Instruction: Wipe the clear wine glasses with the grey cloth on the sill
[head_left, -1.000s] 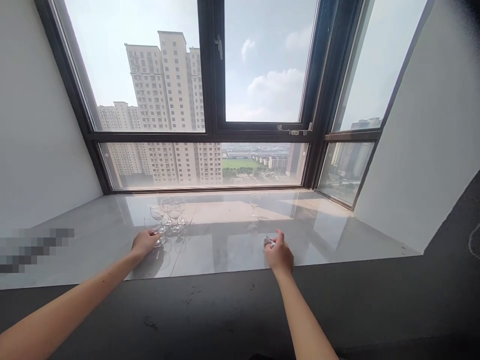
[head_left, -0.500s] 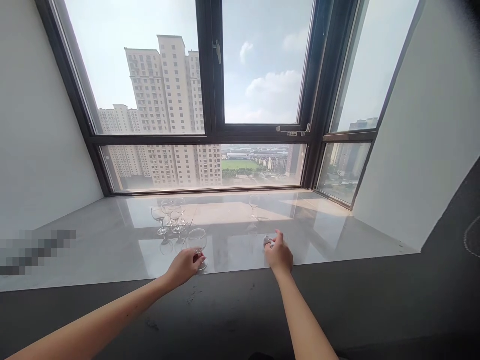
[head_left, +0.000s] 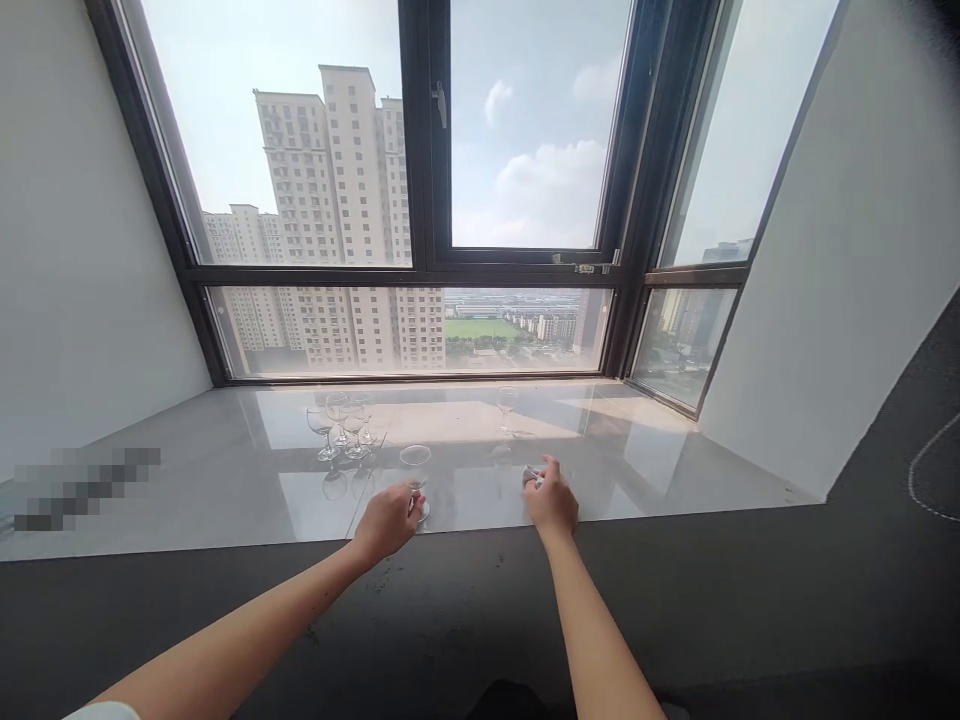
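Observation:
My left hand is closed around the stem of a clear wine glass, which is upright near the front edge of the sill. Its round foot shows just past my fingers; whether it touches the sill I cannot tell. Further right, my right hand is closed on a crumpled pale cloth, held low over the sill, partly hidden by the fingers. Several more stemmed glasses stand upright in a cluster behind and to the left of my left hand. Another wine glass stands alone farther back, toward the window.
The glossy light sill spans the bay under dark-framed windows. White walls flank it, and a dark front face drops below its edge. A blurred patch covers something at the far left.
My left hand has moved a little to the right and away from me with the wine glass. My right hand still grips the cloth, slightly shifted. The view has shifted slightly.

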